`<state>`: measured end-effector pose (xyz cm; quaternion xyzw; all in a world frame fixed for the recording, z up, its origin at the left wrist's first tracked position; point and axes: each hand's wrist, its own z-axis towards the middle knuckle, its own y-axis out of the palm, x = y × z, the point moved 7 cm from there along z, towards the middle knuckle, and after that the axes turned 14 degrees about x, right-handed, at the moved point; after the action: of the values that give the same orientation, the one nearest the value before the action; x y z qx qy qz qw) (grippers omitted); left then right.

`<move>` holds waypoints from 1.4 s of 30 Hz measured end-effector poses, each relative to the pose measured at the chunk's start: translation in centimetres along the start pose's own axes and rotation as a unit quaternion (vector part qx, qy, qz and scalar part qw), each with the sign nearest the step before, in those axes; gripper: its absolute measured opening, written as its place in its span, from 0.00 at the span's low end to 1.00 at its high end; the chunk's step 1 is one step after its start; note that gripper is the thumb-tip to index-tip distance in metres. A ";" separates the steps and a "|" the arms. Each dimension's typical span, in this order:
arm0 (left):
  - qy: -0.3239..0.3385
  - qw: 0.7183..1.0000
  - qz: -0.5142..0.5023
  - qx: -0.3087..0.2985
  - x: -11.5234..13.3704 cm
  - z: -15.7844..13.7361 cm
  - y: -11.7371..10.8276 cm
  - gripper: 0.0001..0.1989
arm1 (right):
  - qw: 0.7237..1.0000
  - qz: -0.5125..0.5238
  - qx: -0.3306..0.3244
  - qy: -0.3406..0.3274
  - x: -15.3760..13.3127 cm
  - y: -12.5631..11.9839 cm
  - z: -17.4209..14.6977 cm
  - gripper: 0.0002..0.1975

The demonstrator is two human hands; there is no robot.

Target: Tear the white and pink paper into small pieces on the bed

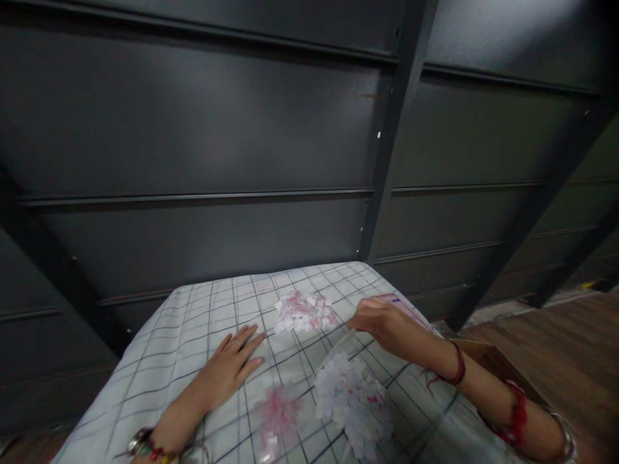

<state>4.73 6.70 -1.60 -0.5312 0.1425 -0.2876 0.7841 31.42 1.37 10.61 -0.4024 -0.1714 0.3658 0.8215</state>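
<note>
My left hand (236, 361) lies flat on the checked tablecloth (184, 335), fingers spread and nothing in it. Closed in a pinch, my right hand (374, 319) grips the edge of what looks like a translucent plastic bag (333, 351). A heap of small white paper-like pieces (353, 399) sits just below that edge, seemingly in or under the plastic. Farther back, between my hands, is a loose pile of white and pink pieces (304, 311). A blurred pink bundle (278, 412) rests near the front, to the right of my left hand.
Dark metal panels (217, 129) stand right behind the table. A pink-and-white printed card or booklet (403, 308) lies at the table's right edge, partly behind my right hand. Beside the table on the right is an open cardboard box (476, 354) on the wooden floor (570, 348).
</note>
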 end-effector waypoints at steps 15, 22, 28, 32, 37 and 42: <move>-0.012 1.000 -0.002 -0.014 0.3 0.0 -0.3 0.26 | 0.992 -0.082 0.059 -0.080 -3.2 4.0 6.4 0.12; -0.012 1.000 -0.018 0.000 0.3 -0.1 -0.5 0.26 | 0.989 -0.087 0.051 -0.109 -4.6 4.4 6.4 0.12; -0.020 1.000 -0.022 -0.007 0.3 -0.1 -0.6 0.26 | 0.987 -0.103 0.063 -0.107 -4.0 3.6 6.1 0.13; -0.018 1.000 -0.025 0.004 0.3 -0.2 -0.7 0.25 | 0.984 -0.114 0.068 -0.119 -4.1 4.3 6.7 0.12; -0.021 1.000 -0.023 -0.004 0.3 -0.1 -0.6 0.27 | 0.983 -0.117 0.063 -0.127 -4.8 4.5 6.4 0.12; -0.031 0.999 -0.024 -0.023 0.4 0.0 -0.5 0.27 | 0.983 -0.119 0.065 -0.122 -4.7 3.3 5.6 0.13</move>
<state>4.86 6.28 -1.12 -0.5609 0.1123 -0.2865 0.7685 23.45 2.22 11.50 -0.2774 -0.2933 0.3220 0.8563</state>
